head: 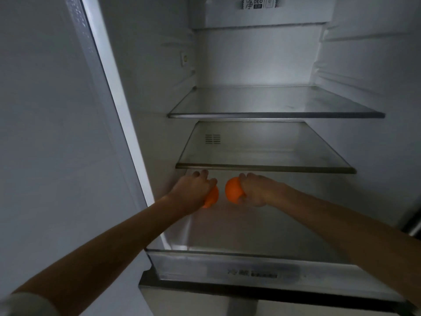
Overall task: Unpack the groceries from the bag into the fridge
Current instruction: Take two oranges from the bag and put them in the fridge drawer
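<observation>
Both my arms reach into the open fridge, under its second glass shelf [264, 168]. My left hand [193, 190] is closed over an orange [212, 198], which shows only below my fingers. My right hand [256, 190] grips a second orange [233, 190] from its right side. The two oranges are a small gap apart, low over the bottom glass shelf [250, 229]; I cannot tell whether they touch it. The grocery bag is out of sight.
The upper glass shelf [275, 115] and the second shelf hold nothing. A drawer front [250, 270] runs below the bottom shelf. The fridge's left side wall [145, 110] stands close to my left arm, with the door edge [107, 87] beyond it.
</observation>
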Demonstrator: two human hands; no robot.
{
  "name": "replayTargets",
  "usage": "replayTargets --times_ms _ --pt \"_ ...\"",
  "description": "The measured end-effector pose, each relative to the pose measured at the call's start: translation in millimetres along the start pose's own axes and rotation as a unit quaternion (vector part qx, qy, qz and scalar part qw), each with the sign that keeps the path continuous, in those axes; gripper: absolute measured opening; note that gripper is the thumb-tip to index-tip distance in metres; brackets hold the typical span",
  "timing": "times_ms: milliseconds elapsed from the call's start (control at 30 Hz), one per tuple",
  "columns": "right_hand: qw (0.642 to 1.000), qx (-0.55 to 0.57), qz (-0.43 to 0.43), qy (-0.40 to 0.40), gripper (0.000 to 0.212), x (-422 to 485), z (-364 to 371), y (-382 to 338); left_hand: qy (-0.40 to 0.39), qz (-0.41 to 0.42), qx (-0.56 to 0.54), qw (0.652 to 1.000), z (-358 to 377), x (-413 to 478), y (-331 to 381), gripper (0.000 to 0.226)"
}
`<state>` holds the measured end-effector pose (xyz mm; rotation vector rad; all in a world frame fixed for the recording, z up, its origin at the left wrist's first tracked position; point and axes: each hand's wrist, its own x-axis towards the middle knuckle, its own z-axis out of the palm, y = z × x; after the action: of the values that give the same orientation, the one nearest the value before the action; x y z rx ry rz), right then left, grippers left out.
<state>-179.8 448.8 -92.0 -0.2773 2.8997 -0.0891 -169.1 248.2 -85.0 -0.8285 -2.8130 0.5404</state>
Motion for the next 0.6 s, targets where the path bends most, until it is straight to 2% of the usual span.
replayTargets --times_ms 200,300,467,533,600 --pt "1.000 0.004 -0.005 -0.005 0.094 6.5 6.8 -1.9 0.008 -0.009 -0.074 0.997 4.5 3.2 -4.8 0.056" --pt "1.000 -0.021 -0.010 0.006 0.093 2.7 4.5 -0.9 0.013 -0.008 -0.112 0.994 2.6 -0.6 -7.2 0.058" --pt "0.998 -0.046 -0.030 -0.033 0.060 -29.4 -19.0 -6.1 0.033 0.019 -0.193 0.980 -8.4 -16.1 -10.5 0.043" --pt "0.998 -0.024 -0.060 -0.020 0.048 -51.6 -30.8 -9.3 0.054 0.019 -0.216 0.975 -19.0 -25.5 -13.2 0.037" --pt "0.996 0.005 -0.085 0.007 0.045 -76.6 -39.6 -12.1 0.099 0.019 -0.282 0.954 -33.8 -39.8 -14.7 0.040"
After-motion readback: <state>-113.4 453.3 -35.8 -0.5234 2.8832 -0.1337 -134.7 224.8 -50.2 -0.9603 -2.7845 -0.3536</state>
